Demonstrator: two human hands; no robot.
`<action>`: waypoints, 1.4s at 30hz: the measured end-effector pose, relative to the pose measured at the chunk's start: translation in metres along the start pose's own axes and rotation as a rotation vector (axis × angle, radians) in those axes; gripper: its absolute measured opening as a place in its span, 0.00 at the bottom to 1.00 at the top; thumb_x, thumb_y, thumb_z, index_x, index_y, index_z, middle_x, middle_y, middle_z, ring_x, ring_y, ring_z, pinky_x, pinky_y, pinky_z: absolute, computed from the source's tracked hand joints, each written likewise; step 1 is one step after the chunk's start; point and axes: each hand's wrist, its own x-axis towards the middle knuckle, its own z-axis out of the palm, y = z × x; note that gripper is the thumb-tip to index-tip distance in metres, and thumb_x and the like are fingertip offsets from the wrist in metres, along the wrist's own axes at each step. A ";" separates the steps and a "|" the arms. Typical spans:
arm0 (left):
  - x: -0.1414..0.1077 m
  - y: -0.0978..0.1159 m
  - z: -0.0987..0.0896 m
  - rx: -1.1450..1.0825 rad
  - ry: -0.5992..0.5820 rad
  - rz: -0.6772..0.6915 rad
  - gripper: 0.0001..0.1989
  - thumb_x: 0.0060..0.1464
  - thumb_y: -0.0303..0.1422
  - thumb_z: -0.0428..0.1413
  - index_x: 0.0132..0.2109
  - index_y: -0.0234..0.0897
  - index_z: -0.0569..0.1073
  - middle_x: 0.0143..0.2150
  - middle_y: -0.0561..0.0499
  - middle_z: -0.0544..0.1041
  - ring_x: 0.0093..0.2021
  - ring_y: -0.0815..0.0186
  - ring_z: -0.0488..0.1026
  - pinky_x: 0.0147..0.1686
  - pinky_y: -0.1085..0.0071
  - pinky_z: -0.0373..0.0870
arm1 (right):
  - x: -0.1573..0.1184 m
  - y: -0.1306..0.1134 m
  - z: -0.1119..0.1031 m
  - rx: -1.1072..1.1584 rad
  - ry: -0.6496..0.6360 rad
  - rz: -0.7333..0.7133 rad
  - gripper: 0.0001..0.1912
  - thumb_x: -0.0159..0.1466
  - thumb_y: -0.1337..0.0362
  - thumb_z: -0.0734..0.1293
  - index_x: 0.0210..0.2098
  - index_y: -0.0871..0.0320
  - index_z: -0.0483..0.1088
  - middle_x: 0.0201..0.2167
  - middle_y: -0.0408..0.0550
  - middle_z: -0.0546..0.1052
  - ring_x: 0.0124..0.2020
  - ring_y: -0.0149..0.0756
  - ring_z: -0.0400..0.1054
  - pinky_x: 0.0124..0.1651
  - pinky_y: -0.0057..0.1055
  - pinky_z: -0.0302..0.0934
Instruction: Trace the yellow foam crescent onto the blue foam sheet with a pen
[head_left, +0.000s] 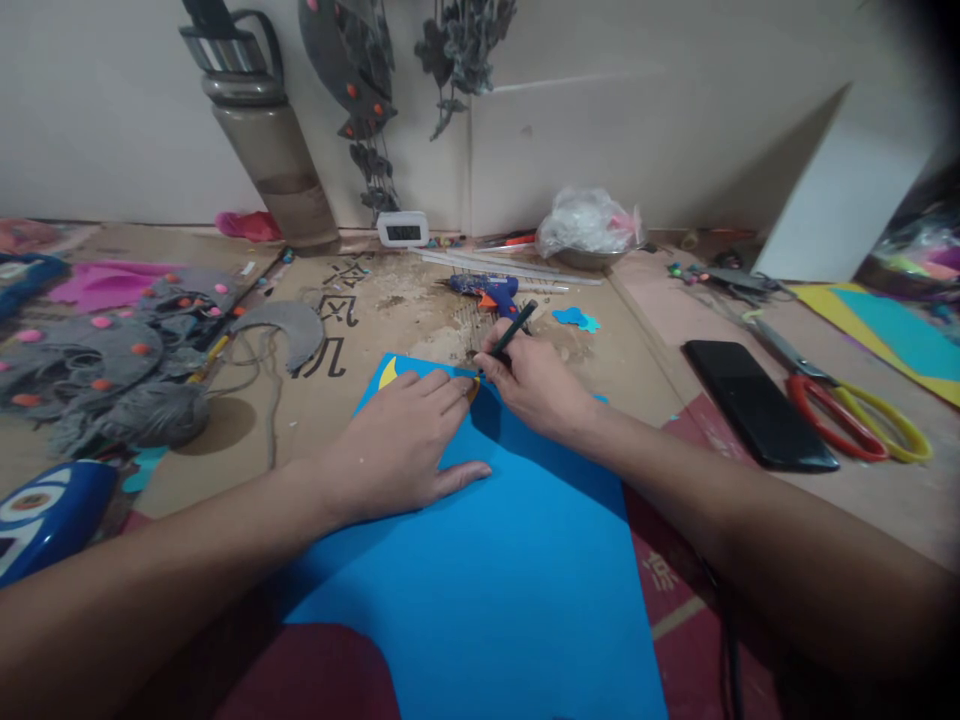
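Observation:
A large blue sheet (495, 590) lies in front of me, its far edge resting on cardboard. My left hand (409, 435) is spread flat on it, fingers over a yellow crescent-shaped piece (389, 372). Only the left tip and a bit near the right end of that piece show. My right hand (536, 380) is closed around a dark pen (514, 327), tilted up to the right. The pen's tip is hidden by the fingers, close to the crescent's right end at the sheet's far edge.
Beyond the sheet are a blue glue gun (487, 290), small blue cut-outs (576, 319) and a white digital clock (403, 230). Grey felt crescents (281, 330) and yarn (161, 412) lie left, near a bottle (274, 160). A phone (757, 400) and scissors (825, 385) lie right.

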 end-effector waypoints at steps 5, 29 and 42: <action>0.000 -0.001 0.000 0.022 -0.001 0.002 0.37 0.63 0.54 0.49 0.60 0.22 0.70 0.59 0.32 0.73 0.56 0.44 0.71 0.52 0.51 0.69 | 0.000 0.000 0.000 -0.025 -0.005 0.014 0.04 0.68 0.67 0.62 0.39 0.59 0.69 0.33 0.49 0.76 0.35 0.38 0.70 0.39 0.31 0.59; -0.001 -0.001 0.001 0.020 0.002 0.003 0.37 0.63 0.54 0.49 0.61 0.22 0.70 0.59 0.32 0.73 0.57 0.45 0.71 0.52 0.52 0.68 | 0.000 0.002 0.001 0.003 0.018 0.015 0.02 0.67 0.68 0.62 0.38 0.58 0.67 0.33 0.47 0.76 0.34 0.37 0.70 0.39 0.32 0.60; -0.001 -0.001 0.001 -0.001 0.004 0.007 0.37 0.63 0.54 0.49 0.60 0.21 0.70 0.59 0.31 0.73 0.56 0.44 0.71 0.52 0.50 0.69 | -0.001 0.002 0.001 -0.025 0.020 0.007 0.03 0.67 0.67 0.62 0.38 0.57 0.67 0.32 0.48 0.76 0.34 0.38 0.70 0.38 0.32 0.59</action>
